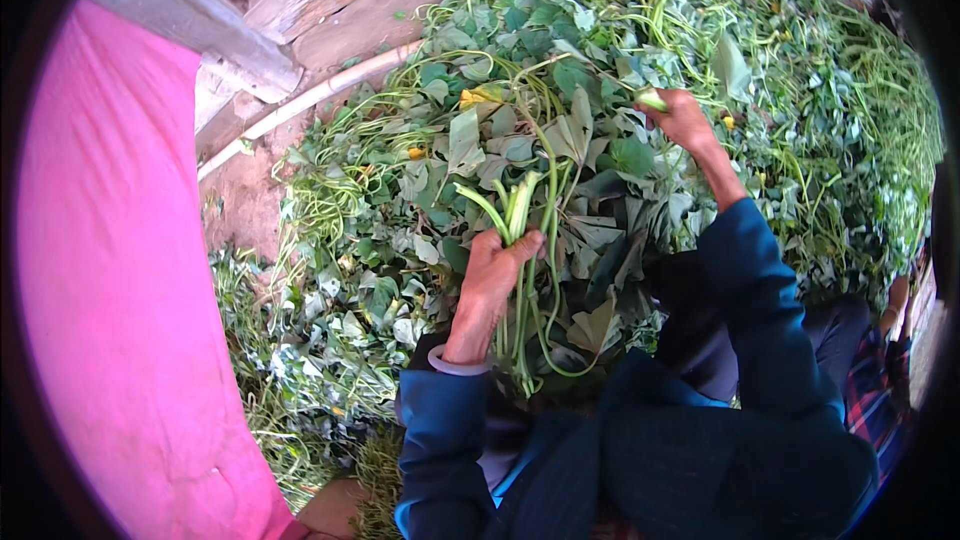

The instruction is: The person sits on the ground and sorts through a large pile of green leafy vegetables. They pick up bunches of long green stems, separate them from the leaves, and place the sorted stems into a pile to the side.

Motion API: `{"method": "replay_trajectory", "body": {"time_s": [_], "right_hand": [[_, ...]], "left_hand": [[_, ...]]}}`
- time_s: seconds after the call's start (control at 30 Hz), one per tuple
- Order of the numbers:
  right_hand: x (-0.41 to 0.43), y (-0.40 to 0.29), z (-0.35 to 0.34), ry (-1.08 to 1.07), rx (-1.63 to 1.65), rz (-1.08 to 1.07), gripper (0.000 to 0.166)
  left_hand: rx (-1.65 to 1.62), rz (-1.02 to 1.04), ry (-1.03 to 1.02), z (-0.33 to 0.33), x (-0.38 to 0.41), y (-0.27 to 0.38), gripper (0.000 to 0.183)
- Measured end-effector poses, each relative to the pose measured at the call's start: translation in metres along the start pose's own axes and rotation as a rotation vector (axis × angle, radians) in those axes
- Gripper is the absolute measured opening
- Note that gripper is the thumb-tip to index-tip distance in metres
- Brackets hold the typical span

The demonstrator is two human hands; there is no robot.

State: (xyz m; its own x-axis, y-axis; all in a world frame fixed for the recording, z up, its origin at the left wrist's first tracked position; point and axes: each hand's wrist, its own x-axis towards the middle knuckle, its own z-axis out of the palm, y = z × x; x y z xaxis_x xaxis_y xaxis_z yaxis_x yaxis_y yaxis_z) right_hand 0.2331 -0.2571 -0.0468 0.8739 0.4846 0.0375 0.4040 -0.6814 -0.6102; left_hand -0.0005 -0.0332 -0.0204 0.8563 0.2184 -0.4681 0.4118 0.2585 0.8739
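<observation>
My left hand (491,270) grips a bundle of green leaf stalks (517,210), their thick ends sticking up above the thumb. Long thin stems hang below the fist towards my lap, and one loops out to the right. Farther up and to the right, my right hand (679,120) is closed around a short pale-green piece of stalk (651,100). Beneath and between both hands spreads a large heap of leafy vines (480,142), with broad green leaves and a few yellow ones. Some wilted leaves (592,322) hang close to the bundle.
A bright pink cloth (127,262) hangs along the left side. Behind the heap runs a weathered plank wall (360,0), with a pale pole (315,94) lying near its foot. At the right edge, a person in a plaid garment (874,397) sits close beside me.
</observation>
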Motion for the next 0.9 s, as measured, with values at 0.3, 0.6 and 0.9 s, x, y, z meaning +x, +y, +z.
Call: {"method": "replay_trajectory", "body": {"time_s": [0.3,0.6,0.9], "right_hand": [[-0.049,-0.106,0.063,-0.543,1.065,0.279,0.023],[-0.048,-0.096,0.065,-0.143,0.059,-0.653,0.013],[-0.016,-0.049,0.046,-0.138,0.669,-0.114,0.015]], "left_hand": [[-0.142,0.018,0.112,-0.007,0.022,-0.005,0.017],[-0.159,-0.022,0.027,-0.007,0.017,0.002,0.018],[-0.219,-0.055,0.070,-0.015,0.012,0.009,0.027]]}}
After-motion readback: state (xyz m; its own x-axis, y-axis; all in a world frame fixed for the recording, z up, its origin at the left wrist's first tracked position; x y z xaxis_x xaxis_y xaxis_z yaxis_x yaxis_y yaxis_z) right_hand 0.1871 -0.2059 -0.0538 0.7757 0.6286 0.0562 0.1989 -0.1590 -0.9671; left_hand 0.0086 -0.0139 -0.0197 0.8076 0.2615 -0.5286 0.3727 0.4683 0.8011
